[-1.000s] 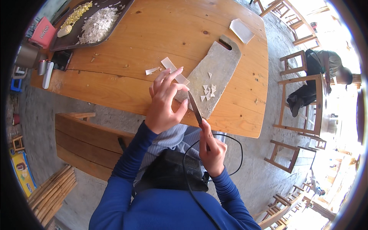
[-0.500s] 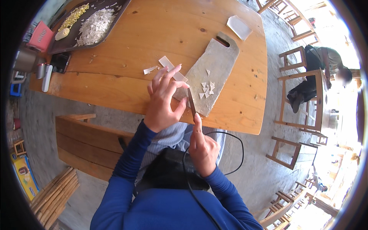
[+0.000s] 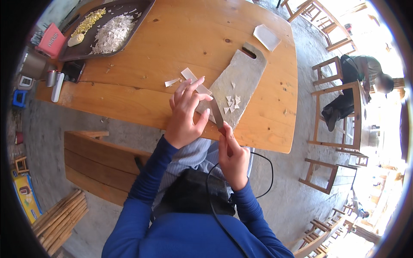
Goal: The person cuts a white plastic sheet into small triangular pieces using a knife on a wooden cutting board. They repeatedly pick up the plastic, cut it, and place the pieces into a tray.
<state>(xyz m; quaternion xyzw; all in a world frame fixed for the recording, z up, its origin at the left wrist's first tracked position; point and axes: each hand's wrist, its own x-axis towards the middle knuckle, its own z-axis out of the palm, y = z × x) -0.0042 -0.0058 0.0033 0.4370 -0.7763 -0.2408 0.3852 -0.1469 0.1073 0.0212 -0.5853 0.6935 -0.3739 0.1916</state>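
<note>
Right hand (image 3: pixel 235 166) shifted rightward, holding knife (image 3: pixel 218 114)

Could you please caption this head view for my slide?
Left hand over pale strip, right hand holding a knife above grey board.

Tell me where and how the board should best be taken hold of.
The board, lying flat, is probably best taken at its far end, coming from the far side: the slot there gives an opening. The knife and left hand crowd the near end; loose chips lie on top, so keep it level.
</note>
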